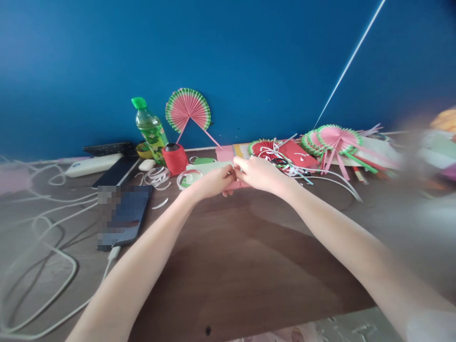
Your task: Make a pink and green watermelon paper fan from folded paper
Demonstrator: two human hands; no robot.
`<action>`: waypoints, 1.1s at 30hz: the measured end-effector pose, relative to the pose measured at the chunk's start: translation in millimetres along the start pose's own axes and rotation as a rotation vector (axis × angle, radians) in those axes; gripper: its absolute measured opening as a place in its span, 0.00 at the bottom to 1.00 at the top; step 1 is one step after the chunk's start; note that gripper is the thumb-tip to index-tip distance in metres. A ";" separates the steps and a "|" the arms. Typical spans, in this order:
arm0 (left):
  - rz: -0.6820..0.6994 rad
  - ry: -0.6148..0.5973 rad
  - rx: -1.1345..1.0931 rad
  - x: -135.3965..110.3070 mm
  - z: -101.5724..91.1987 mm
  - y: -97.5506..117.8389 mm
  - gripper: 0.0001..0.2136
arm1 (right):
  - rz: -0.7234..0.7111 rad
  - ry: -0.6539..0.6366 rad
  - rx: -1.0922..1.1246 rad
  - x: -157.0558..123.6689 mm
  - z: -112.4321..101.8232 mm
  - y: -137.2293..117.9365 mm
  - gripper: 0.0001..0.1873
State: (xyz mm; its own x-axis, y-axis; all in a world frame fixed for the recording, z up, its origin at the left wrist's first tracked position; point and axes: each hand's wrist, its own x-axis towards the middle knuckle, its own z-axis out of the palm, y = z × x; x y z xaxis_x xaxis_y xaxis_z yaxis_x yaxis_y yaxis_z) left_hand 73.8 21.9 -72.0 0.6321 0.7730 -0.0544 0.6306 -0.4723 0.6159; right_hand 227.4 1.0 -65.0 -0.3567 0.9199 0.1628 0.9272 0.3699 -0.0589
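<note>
Together, left hand and right hand meet at pink paper.

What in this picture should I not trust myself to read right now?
All in the head view:
- Pink paper: mostly covered by the left hand and right hand; its full shape and each hand's exact grip are hidden.
- Phone: pixelation covers its left part.
- Stacked fans: they overlap, so their number is unclear.
- Colourful pile: blurred and cut off by the right edge.
</note>
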 end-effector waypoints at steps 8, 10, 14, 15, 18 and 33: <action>0.108 0.051 -0.147 -2.0 -2.3 -0.3 0.04 | -0.004 -0.271 0.806 4.0 0.3 31.3 0.09; 0.118 0.027 -0.226 -2.2 -4.3 -0.5 0.04 | -0.009 -0.353 1.069 5.1 7.8 42.8 0.10; 0.115 0.071 -0.536 -1.2 -5.4 -2.0 0.06 | 0.001 -0.310 1.410 11.2 28.3 48.0 0.11; 0.118 0.115 -0.634 -0.2 -4.9 -2.8 0.06 | -0.014 -0.337 1.484 13.3 32.6 45.0 0.12; 0.091 0.303 -0.867 4.9 -2.1 -5.6 0.07 | -0.012 -0.112 1.586 17.8 39.9 30.5 0.12; -0.290 0.533 -0.483 16.7 18.2 -18.1 0.02 | -0.251 0.469 0.060 5.1 33.4 3.7 0.18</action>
State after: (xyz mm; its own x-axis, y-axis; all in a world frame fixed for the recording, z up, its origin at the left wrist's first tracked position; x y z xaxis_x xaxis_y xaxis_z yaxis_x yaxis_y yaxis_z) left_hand 81.1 35.6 -98.4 0.0926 0.9947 0.0442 0.3940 -0.0774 0.9159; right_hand 225.2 11.5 -97.2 -0.4647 0.6504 0.6008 0.8068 0.5906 -0.0154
